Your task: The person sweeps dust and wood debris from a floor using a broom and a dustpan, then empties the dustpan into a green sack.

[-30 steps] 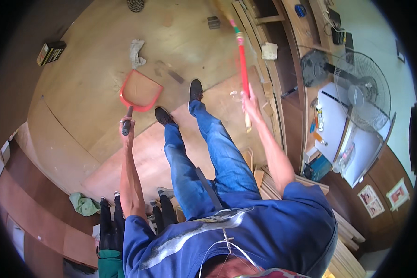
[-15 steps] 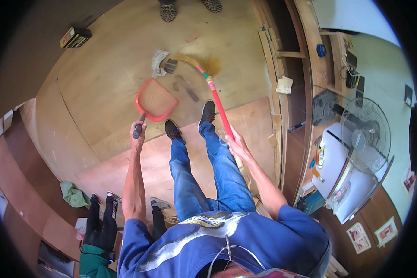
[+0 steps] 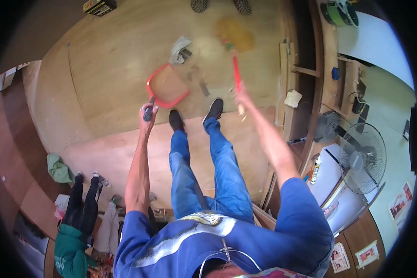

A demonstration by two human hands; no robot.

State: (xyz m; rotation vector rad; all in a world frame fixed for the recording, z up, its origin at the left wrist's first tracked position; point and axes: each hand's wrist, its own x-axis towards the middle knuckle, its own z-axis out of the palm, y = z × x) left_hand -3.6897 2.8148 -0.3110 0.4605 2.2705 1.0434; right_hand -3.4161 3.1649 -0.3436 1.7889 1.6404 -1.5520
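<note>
Holding dustpan (image 3: 172,103) — tan inside — left hand (image 3: 146,123).

The head camera, the left of a side-by-side fisheye pair, looks steeply down from above the blue T-shirt (image 3: 273,238), which sits nearest, at the lower edge. It faces forward along the jeans (image 3: 185,176) to the dark shoes (image 3: 214,109) and the wooden floor (image 3: 113,92) beyond. The left hand (image 3: 149,112) and right hand (image 3: 243,97) lie at middle range. The wide lens reaches sideways to the wire-caged fan (image 3: 362,160) at right, bending straight edges toward its dark, rounded rim.
</note>
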